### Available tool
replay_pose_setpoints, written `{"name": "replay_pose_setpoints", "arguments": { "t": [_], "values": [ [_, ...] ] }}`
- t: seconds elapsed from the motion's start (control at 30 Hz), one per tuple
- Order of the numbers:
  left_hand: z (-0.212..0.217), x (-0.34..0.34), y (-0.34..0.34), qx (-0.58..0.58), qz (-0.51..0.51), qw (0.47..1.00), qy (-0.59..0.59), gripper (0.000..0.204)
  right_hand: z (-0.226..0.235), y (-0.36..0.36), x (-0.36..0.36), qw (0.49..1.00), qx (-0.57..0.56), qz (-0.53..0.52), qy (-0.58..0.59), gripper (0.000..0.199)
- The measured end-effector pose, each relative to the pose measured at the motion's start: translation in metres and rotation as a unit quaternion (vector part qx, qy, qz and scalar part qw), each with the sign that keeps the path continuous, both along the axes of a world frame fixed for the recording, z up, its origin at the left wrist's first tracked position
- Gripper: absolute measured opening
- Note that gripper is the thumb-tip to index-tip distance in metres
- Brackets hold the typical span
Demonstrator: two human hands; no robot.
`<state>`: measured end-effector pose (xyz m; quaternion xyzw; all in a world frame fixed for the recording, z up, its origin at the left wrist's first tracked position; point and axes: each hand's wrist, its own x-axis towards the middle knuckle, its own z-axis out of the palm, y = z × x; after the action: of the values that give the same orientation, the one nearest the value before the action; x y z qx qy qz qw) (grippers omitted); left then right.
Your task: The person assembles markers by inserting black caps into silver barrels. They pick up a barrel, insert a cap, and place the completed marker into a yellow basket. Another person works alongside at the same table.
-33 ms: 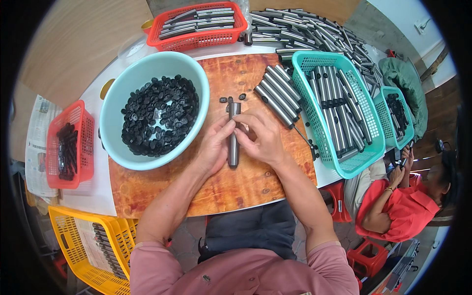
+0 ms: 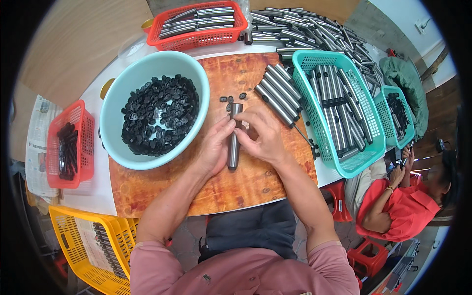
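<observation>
A short grey metal tube (image 2: 234,156) points away from me over the wooden board. My left hand (image 2: 215,147) closes round its left side, thumb lying along the upper part. From the right, the bent fingers and thumb of my right hand (image 2: 262,135) grip the tube near its middle; whether a small piece sits under those fingertips is hidden. Just beyond the tube's far end lie several small black oval plugs (image 2: 243,96). Left of my hands stands a light blue basin (image 2: 109,103) holding a heap of such black plugs (image 2: 169,105).
Several tubes (image 2: 278,93) lie side by side right of the wooden board (image 2: 211,194), next to a green basket (image 2: 361,172) of tubes. More tubes (image 2: 314,34) are piled behind. Red baskets (image 2: 83,177) (image 2: 196,42) stand left and far. A person in red (image 2: 393,211) sits at right.
The tube has shifted very slightly between my fingers, its near end a little closer to me. Both hands keep nearly the same place.
</observation>
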<state>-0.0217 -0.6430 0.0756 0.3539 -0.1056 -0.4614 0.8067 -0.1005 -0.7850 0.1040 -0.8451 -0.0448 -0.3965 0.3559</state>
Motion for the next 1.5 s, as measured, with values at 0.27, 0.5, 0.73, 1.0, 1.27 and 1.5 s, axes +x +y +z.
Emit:
{"name": "replay_pose_setpoints", "arguments": {
  "t": [0.27, 0.5, 0.73, 1.0, 1.27, 1.5],
  "values": [
    [0.017, -0.019, 0.006, 0.007, -0.097, 0.993, 0.060, 0.029, 0.003, 0.004, -0.001, 0.906, 0.376, 0.021, 0.191, 0.036],
    [0.014, -0.013, 0.008, 0.066, -0.159, 0.981, 0.084, 0.033, -0.002, 0.002, 0.001, 0.845, 0.489, 0.101, 0.190, 0.032],
    [0.018, -0.019, 0.005, 0.118, -0.197, 0.973, 0.034, 0.036, -0.003, 0.002, 0.002, 0.843, 0.488, 0.091, 0.206, 0.030],
    [0.017, -0.022, 0.005, 0.070, -0.191, 0.979, -0.001, 0.039, -0.004, 0.003, -0.001, 0.874, 0.455, 0.062, 0.162, 0.020],
    [0.018, -0.018, 0.005, 0.107, -0.233, 0.967, -0.010, 0.041, -0.011, 0.002, -0.003, 0.897, 0.421, 0.047, 0.125, 0.015],
    [0.021, -0.026, 0.006, 0.105, -0.202, 0.974, 0.013, 0.041, -0.007, 0.003, 0.000, 0.875, 0.466, 0.058, 0.118, 0.017]
  ]
}}
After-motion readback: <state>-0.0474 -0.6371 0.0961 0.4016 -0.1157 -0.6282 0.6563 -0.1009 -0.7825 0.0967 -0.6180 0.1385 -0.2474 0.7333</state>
